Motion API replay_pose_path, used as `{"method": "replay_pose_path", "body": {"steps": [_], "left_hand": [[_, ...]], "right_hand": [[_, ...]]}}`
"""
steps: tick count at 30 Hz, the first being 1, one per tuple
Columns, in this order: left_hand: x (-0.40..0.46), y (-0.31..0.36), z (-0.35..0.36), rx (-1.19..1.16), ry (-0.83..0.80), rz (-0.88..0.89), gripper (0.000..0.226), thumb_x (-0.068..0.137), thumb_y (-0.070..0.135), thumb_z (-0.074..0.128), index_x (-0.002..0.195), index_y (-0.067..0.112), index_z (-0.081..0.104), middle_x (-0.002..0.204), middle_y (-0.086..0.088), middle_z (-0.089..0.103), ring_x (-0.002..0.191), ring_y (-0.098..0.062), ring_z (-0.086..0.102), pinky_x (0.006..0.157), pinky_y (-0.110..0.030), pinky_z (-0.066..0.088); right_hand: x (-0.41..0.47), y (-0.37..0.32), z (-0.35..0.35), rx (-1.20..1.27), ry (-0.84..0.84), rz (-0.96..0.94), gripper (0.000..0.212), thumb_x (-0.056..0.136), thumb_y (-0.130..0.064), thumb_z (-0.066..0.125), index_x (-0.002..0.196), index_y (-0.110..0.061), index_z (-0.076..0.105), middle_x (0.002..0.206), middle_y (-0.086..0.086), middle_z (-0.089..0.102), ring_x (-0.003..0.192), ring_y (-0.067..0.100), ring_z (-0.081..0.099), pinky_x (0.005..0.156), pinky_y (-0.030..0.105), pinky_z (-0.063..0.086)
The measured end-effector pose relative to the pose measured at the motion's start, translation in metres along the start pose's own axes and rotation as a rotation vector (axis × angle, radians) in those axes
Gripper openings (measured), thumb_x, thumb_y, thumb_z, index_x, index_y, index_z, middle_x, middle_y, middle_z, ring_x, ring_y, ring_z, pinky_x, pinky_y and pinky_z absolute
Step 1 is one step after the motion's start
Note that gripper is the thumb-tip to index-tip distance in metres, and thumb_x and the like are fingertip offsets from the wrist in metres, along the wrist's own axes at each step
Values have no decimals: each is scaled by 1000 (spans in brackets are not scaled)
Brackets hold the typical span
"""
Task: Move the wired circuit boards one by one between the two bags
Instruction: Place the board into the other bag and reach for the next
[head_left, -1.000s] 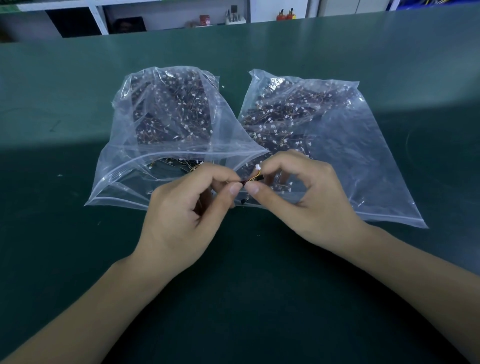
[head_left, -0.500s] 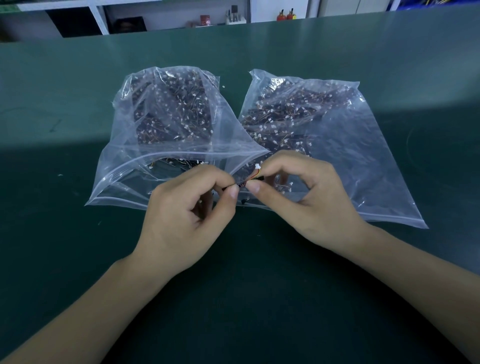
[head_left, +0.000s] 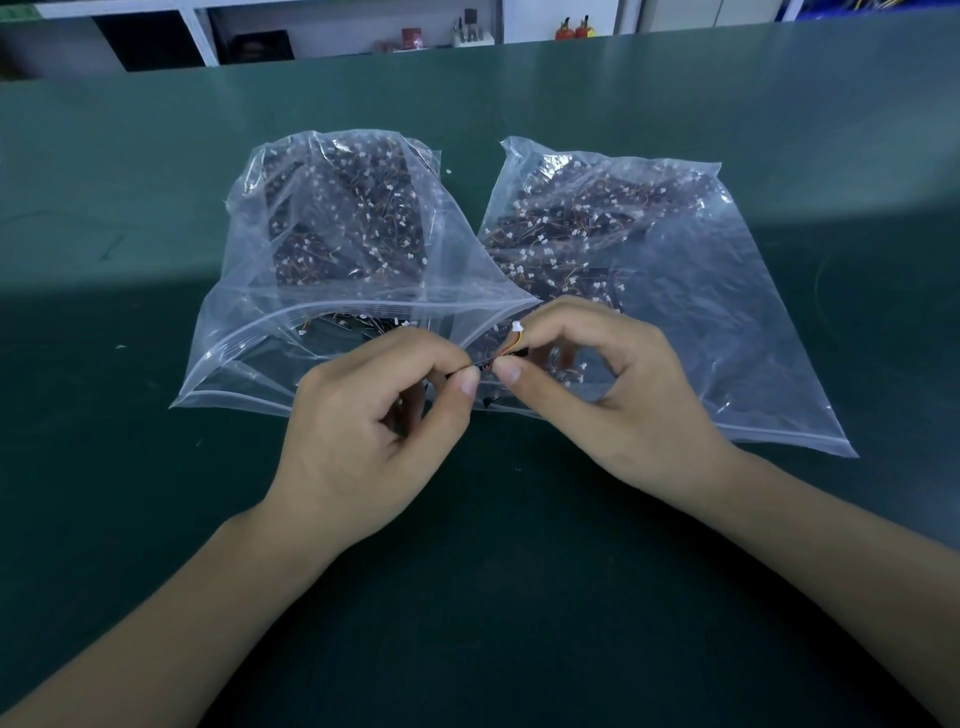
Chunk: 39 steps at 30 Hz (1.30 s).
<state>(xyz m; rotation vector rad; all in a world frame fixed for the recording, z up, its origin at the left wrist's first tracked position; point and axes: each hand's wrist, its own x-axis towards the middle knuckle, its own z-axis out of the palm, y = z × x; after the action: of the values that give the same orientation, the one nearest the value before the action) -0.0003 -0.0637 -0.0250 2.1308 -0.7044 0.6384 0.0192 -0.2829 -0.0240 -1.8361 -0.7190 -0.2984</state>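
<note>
I find one wired circuit board (head_left: 485, 362) held in the air between the two bags, just above their near edges, pinched at one end by the left hand (head_left: 363, 415) and at the other by the right hand (head_left: 613, 395). Both grips are closed on it: thumb and forefinger of each hand meet on the small dark strip, and its orange lead rises to a white connector (head_left: 516, 326) beside the right forefinger. The left bag (head_left: 249, 358) lies on the green desk (head_left: 130, 519) with its mouth gaping toward me; the right bag (head_left: 753, 322) lies flatter, its mouth less clearly open. Both hold a dense tangle of like boards. Risks, in my judgement: the board is very small and pinched only at its tips, so one grip letting go before the other has a firm hold would drop it onto the dark desk, where it would be hard to see. A small dark piece (head_left: 488, 401) already lies at the bag edge below the hands; I cannot tell what it is. The loose lead and connector could snag on the bag lip or hook into the tangle inside, dragging out further boards and breaking the one-by-one count. The thin plastic mouth could also fold shut under a wrist and block entry.
</note>
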Motion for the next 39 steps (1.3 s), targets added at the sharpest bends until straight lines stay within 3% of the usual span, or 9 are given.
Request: {"method": "replay_pose_path", "body": {"steps": [14, 18, 25, 29, 33, 36, 39], "left_hand": [[-1, -1, -1, 8, 6, 3, 18, 104, 16, 62, 88, 10, 68, 73, 8, 57, 62, -15, 54, 58, -27, 42], [-3, -3, 1, 12, 4, -34, 15, 106, 21, 63, 94, 15, 70, 76, 15, 58, 62, -15, 56, 58, -25, 43], [-2, -9, -2, 80, -2, -53, 21, 110, 18, 58, 120, 19, 77, 92, 12, 68, 77, -18, 65, 65, -33, 48], [-1, -10, -2, 91, -6, -12, 23, 108, 15, 62, 124, 19, 79, 92, 6, 67, 73, -20, 62, 64, -36, 48], [1, -11, -1, 60, 11, 45, 13, 100, 15, 75, 110, 13, 83, 95, 2, 70, 79, -15, 66, 69, -23, 49], [1, -15, -1, 28, -26, 39, 6, 96, 17, 81, 99, 14, 84, 94, 4, 68, 75, -12, 63, 69, -17, 45], [1, -21, -5, 83, -57, 48, 6, 98, 22, 80, 98, 16, 84, 96, 7, 68, 76, -13, 64, 67, -25, 49]], "right_hand": [[1, 0, -2, 8, -16, -18, 11, 97, -16, 76, 91, -6, 76, 90, 2, 72, 87, 23, 67, 80, 22, 46], [1, 2, 0, -21, -2, 3, 7, 98, -16, 76, 97, -10, 77, 94, -1, 72, 89, 23, 68, 79, 31, 52], [3, 12, -9, -654, -207, -55, 49, 88, -37, 80, 131, -18, 68, 131, -7, 62, 117, 23, 60, 103, 44, 45], [3, 12, -7, -633, -170, -65, 38, 85, -16, 74, 123, -16, 71, 122, -3, 64, 110, 25, 61, 98, 45, 48], [5, 10, -11, -578, -36, -90, 30, 83, -2, 72, 109, -16, 74, 103, -4, 68, 97, 22, 61, 90, 44, 51], [4, 11, -13, -542, 31, -119, 24, 90, 5, 73, 105, -13, 76, 99, -3, 69, 93, 20, 62, 85, 43, 52], [5, 10, -14, -526, 61, -153, 18, 98, 3, 69, 105, -12, 77, 102, -1, 70, 94, 22, 64, 85, 43, 52]]}}
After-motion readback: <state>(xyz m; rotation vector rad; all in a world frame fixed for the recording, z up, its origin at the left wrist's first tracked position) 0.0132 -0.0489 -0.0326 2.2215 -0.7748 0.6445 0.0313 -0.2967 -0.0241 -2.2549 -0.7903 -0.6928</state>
